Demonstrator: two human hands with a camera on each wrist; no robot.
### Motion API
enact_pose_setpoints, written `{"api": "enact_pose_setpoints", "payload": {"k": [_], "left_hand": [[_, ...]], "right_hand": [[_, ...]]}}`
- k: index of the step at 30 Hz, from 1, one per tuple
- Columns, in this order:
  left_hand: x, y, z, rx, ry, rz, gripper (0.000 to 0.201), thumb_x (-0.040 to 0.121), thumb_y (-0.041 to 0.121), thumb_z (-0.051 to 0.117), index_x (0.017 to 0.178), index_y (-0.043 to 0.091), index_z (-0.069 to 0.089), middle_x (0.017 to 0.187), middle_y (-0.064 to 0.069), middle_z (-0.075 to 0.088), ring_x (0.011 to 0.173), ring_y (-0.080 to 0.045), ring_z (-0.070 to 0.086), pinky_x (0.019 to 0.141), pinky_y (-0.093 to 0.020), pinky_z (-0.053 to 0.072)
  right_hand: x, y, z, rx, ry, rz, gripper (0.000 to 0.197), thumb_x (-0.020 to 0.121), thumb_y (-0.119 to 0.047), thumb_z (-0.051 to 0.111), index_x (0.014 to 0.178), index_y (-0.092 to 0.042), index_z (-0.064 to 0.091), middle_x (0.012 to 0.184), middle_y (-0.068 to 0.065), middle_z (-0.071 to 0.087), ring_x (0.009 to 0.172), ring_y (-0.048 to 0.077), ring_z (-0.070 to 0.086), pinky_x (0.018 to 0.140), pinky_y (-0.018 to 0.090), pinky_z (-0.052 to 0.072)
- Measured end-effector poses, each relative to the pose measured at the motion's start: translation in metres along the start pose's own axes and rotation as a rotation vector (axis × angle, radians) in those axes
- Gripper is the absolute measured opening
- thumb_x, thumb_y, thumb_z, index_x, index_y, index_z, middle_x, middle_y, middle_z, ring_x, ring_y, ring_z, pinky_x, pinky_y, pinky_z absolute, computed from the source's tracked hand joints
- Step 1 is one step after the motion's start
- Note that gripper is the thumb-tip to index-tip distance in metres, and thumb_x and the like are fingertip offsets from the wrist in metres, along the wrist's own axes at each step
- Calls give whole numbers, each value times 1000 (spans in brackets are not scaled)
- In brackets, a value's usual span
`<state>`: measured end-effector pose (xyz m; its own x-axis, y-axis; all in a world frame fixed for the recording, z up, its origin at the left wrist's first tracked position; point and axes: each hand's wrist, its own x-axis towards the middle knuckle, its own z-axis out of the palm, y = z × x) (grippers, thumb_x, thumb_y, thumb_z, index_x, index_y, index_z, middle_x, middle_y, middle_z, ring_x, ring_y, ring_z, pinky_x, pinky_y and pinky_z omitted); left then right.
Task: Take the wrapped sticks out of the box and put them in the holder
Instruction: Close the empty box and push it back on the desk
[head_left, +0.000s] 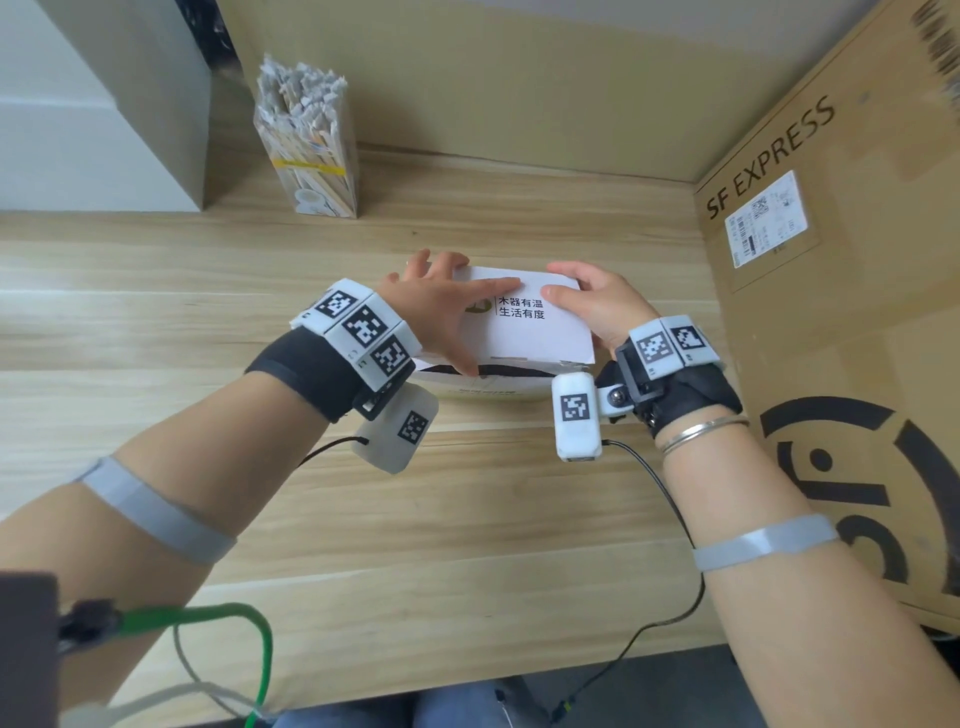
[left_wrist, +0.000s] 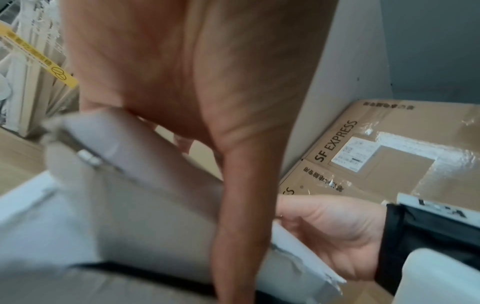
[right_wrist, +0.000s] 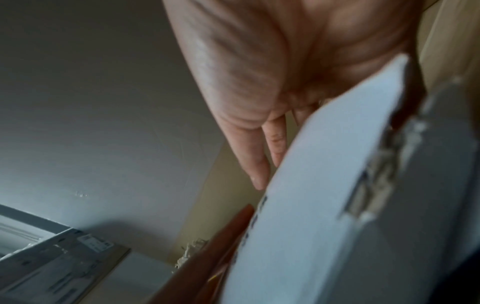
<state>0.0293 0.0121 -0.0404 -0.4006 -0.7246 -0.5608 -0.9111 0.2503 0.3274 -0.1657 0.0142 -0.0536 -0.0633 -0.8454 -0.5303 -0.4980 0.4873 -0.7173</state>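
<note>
Head view: holder (head_left: 311, 150) crammed with wrapped sticks (head_left: 301, 88).

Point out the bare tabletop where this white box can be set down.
Free: the wood between the holder and the white box, and the wide strip between the forearms near the table edge. Crowded: the right side, against the SF Express carton.

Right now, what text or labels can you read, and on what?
"SF EXPRESS": big cardboard box.
"木器有温 生活有度": white box lid, held by left hand and right hand.
Shipping label: too small.
Yellow band on holder: unreadable.
</note>
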Motion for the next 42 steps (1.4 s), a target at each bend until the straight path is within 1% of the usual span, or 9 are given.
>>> {"api": "enact_pose_setpoints", "payload": {"k": [6,10,14,19,23,27,33,38,42], "left_hand": [[-3,1,10,-42,38,-3,102,60,55,76,138,61,9,156,3,-1,145,-32,-13,115,-57,11],[1,2,6,-178,89,-166,79,73,67,55,140,56,15,158,0,-12,145,-36,-16,115,-61,5],[2,0,6,-289,72,-309,95,75,62,55,149,37,1,157,-17,-10,145,-40,8,118,-48,15],[0,4,14,-400,76,-331,100,74,57,63,148,40,-2,149,-25,16,125,-41,46,104,-42,36],[2,4,16,-412,75,-330,102,74,55,66,146,44,-6,141,-26,28,112,-40,54,96,-41,42],[3,4,14,-436,94,-334,103,74,53,67,147,43,-5,140,-26,29,112,-41,54,96,-41,42],[11,-2,-3,-490,156,-330,102,75,52,66,148,39,-3,143,-27,28,121,-41,48,103,-42,37],[23,-7,-22,-535,240,-330,93,78,50,64,149,37,5,143,-25,33,124,-38,47,104,-38,36],[36,-17,-38,-537,305,-284,88,81,47,63,149,34,10,141,-21,41,124,-34,48,100,-35,40]], "right_hand": [[-4,2,2,-51,-41,-20,70,76,-39,72,138,-26,42,144,0,45,128,20,48,108,42,41],[-5,7,3,-100,-58,-25,89,76,-37,74,148,-24,21,155,0,25,141,16,29,116,34,27],[-5,10,5,-101,-74,-4,104,73,-40,75,150,-26,7,159,0,15,144,15,22,118,38,25],[-4,10,7,-162,-41,28,106,76,-32,75,150,-26,0,159,0,15,145,16,21,115,26,21],[-3,10,14,-218,-5,53,112,77,-30,75,149,-28,-11,158,2,18,140,22,32,102,23,31],[-2,4,15,-245,13,83,114,79,-31,73,147,-26,-18,158,6,20,138,25,36,101,26,34],[4,-11,8,-275,45,72,107,82,-39,68,149,-18,-14,158,6,19,141,25,31,105,27,32],[22,-27,5,-235,124,34,100,80,-43,68,150,-13,4,155,11,26,143,23,27,113,28,24],[40,-43,3,-200,191,6,97,75,-47,70,149,-14,17,149,11,36,138,25,35,114,34,30]]}}
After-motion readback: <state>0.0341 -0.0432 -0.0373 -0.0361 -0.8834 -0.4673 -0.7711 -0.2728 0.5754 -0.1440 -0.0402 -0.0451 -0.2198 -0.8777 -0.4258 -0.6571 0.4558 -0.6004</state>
